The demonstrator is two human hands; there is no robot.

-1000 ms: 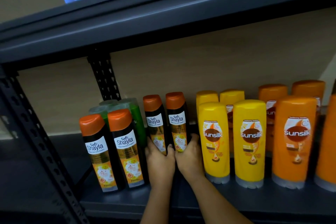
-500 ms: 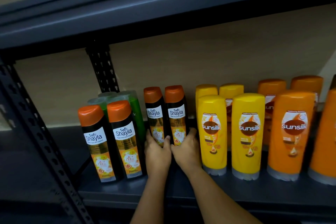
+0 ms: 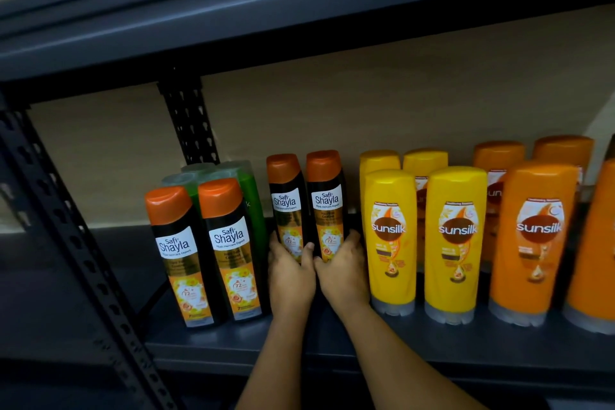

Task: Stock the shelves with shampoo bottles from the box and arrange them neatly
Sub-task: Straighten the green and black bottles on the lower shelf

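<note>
Two black Shayla bottles (image 3: 306, 203) stood mid-shelf (image 3: 416, 339), my left hand (image 3: 290, 271) and right hand (image 3: 342, 271) each gripping one base; a hard push toward 12 o'clock risked toppling them onto the yellow Sunsilk bottles (image 3: 390, 240) at 3 o'clock

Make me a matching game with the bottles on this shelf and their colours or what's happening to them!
Things:
1. Two Shayla bottles at the back
2. Two Shayla bottles at the front
3. Front Sunsilk bottle nearest the hands
4. Bottles behind the front Shayla pair

Matches:
A. green
B. yellow
C. held by both hands
D. standing free, untouched

Pairs: 1-C, 2-D, 3-B, 4-A
</note>
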